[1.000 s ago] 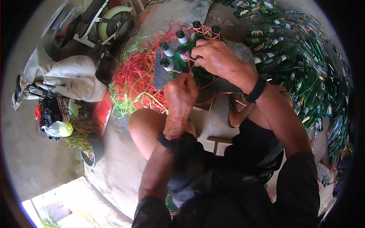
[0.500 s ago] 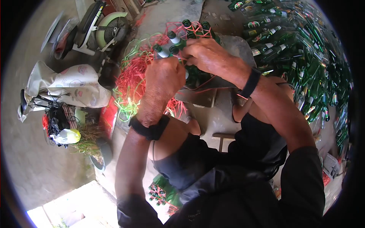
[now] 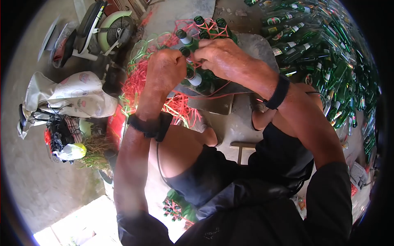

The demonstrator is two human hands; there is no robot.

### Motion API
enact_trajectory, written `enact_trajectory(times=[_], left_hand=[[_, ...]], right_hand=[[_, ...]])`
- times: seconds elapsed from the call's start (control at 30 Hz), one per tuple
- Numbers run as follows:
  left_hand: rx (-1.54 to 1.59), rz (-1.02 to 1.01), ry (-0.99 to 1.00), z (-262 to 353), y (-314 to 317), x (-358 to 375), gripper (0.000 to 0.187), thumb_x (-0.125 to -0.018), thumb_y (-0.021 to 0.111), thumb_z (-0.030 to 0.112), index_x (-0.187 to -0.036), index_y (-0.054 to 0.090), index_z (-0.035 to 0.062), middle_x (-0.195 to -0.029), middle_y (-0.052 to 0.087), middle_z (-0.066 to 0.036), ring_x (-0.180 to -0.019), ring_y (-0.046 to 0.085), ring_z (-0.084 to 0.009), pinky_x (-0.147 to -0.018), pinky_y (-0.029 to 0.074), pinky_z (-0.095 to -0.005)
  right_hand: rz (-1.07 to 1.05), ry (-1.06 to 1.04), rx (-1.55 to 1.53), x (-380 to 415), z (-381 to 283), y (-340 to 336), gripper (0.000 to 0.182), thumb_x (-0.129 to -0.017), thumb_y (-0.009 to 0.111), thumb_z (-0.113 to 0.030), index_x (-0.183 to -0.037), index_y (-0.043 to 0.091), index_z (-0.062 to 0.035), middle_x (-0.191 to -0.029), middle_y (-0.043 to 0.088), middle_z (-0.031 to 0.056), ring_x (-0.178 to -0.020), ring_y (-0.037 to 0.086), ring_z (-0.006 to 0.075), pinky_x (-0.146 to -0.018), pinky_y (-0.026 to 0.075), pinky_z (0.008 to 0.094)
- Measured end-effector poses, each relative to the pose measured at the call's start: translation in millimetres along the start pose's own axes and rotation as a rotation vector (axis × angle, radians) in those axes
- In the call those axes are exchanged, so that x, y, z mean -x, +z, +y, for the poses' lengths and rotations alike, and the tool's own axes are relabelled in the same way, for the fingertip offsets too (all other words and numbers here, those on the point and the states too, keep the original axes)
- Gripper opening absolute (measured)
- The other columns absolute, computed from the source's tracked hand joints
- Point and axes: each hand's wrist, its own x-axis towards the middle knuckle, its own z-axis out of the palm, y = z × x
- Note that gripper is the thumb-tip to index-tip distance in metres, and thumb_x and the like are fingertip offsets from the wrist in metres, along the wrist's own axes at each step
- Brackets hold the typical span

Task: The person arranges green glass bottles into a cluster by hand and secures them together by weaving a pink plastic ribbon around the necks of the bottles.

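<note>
Several green glass bottles [image 3: 202, 82] stand grouped on a low grey surface [image 3: 256, 51] in front of me. Pinkish-red plastic strapping [image 3: 189, 27] loops around the far bottle necks. My left hand [image 3: 167, 67] is closed at the left side of the group, its fingertips pinched near a bottle neck. Across from it, my right hand [image 3: 221, 55] bends over the bottles with thumb and fingers pressed together. A strand of strapping shows between the two hands, and both seem to grip it; the fingertips are partly hidden.
Loose red and green strapping [image 3: 137, 84] lies tangled to the left. A large heap of green bottles [image 3: 328, 57] covers the right side. A wheeled machine [image 3: 113, 33] and a white sack [image 3: 82, 92] stand on the left. More bundled bottles [image 3: 172, 209] are down by my leg.
My left hand has moved left and slightly up, away from my right hand, uncovering a labelled bottle at the near side. My right hand has barely shifted.
</note>
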Motion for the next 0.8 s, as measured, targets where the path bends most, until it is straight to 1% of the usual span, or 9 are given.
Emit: enact_trajectory(times=[0.1, 0.17, 0.27, 0.37, 0.5, 0.57, 0.6, 0.67, 0.8], left_hand=[[-0.015, -0.032, -0.046, -6.7, 5.6, -1.0, 0.014, -0.087, 0.068, 0.01, -0.08, 0.067, -0.0018, -0.07, 0.06, -0.023, -0.059, 0.062, -0.0336, -0.06, 0.05, -0.0426], [-0.019, -0.059, -0.121, -7.9, 7.7, -0.3, 0.016, -0.087, 0.07, 0.014, -0.082, 0.07, -0.0005, -0.072, 0.064, -0.023, -0.064, 0.065, -0.0373, -0.062, 0.052, -0.0436], [-0.108, -0.031, -0.115, -4.3, 10.1, 2.4, 0.017, -0.087, 0.071, 0.018, -0.085, 0.073, 0.0011, -0.076, 0.066, -0.023, -0.07, 0.068, -0.0402, -0.065, 0.054, -0.0451], [-0.096, -0.05, -0.107, -8.6, 7.9, 4.2, 0.016, -0.087, 0.072, 0.018, -0.084, 0.075, 0.0021, -0.078, 0.067, -0.024, -0.074, 0.07, -0.041, -0.066, 0.055, -0.0458], [-0.105, -0.073, -0.097, -10.6, 6.5, 12.5, 0.016, -0.087, 0.072, 0.018, -0.084, 0.075, 0.0023, -0.077, 0.067, -0.024, -0.072, 0.07, -0.0406, -0.066, 0.055, -0.0457], [-0.062, -0.04, -0.168, -8.3, 8.3, 18.5, 0.014, -0.084, 0.068, 0.015, -0.078, 0.076, 0.0057, -0.078, 0.069, -0.024, -0.077, 0.069, -0.0458, -0.073, 0.057, -0.0539], [-0.063, -0.04, -0.167, -6.9, 8.9, 21.6, 0.014, -0.084, 0.068, 0.015, -0.078, 0.076, 0.0057, -0.078, 0.069, -0.024, -0.077, 0.069, -0.0458, -0.073, 0.057, -0.0539], [-0.062, 0.041, -0.155, -4.4, 10.4, 27.9, 0.014, -0.087, 0.071, 0.014, -0.085, 0.076, 0.0011, -0.077, 0.068, -0.023, -0.072, 0.069, -0.0418, -0.065, 0.054, -0.0456], [-0.032, 0.014, -0.257, -7.1, 19.4, 41.0, 0.014, -0.085, 0.068, 0.015, -0.08, 0.076, 0.0044, -0.077, 0.068, -0.024, -0.073, 0.069, -0.0441, -0.069, 0.056, -0.0499]], right_hand=[[-0.012, -0.009, 0.013, 1.7, 1.4, -0.8, 0.012, -0.076, 0.077, -0.006, -0.088, 0.073, -0.0048, -0.088, 0.069, 0.0128, -0.089, 0.071, 0.0341, -0.08, 0.057, 0.0459], [-0.005, -0.026, -0.017, 1.7, 2.9, -0.6, 0.011, -0.077, 0.077, -0.005, -0.087, 0.072, -0.0047, -0.089, 0.068, 0.0136, -0.089, 0.07, 0.035, -0.079, 0.056, 0.0463], [0.007, -0.026, -0.039, 2.1, 1.3, -1.1, 0.012, -0.076, 0.077, -0.005, -0.087, 0.072, -0.0047, -0.089, 0.068, 0.0141, -0.088, 0.07, 0.0356, -0.078, 0.056, 0.0465], [0.015, -0.035, -0.025, 2.3, 0.7, -1.0, 0.012, -0.077, 0.077, -0.004, -0.088, 0.072, -0.0048, -0.087, 0.068, 0.014, -0.087, 0.07, 0.0361, -0.078, 0.056, 0.0459], [0.036, -0.034, -0.031, 2.9, 1.3, -1.1, 0.011, -0.079, 0.076, -0.004, -0.089, 0.073, -0.0049, -0.088, 0.068, 0.0139, -0.087, 0.07, 0.0359, -0.079, 0.056, 0.0454], [0.023, -0.021, -0.039, 3.5, 1.3, -2.7, 0.012, -0.08, 0.075, -0.005, -0.092, 0.073, -0.0047, -0.089, 0.069, 0.014, -0.089, 0.07, 0.0356, -0.08, 0.056, 0.0451], [0.025, -0.021, -0.039, 3.3, 1.0, -2.6, 0.012, -0.08, 0.075, -0.005, -0.092, 0.073, -0.0047, -0.089, 0.069, 0.014, -0.089, 0.07, 0.0356, -0.08, 0.056, 0.0451], [0.005, -0.011, -0.042, 2.9, 0.3, -2.4, 0.012, -0.081, 0.074, -0.005, -0.093, 0.074, -0.0043, -0.09, 0.069, 0.0144, -0.09, 0.07, 0.0358, -0.08, 0.056, 0.0453], [-0.011, -0.014, -0.039, 2.8, 1.6, -3.2, 0.012, -0.081, 0.073, -0.004, -0.093, 0.074, -0.0042, -0.09, 0.069, 0.0148, -0.091, 0.07, 0.0363, -0.081, 0.056, 0.0456]])
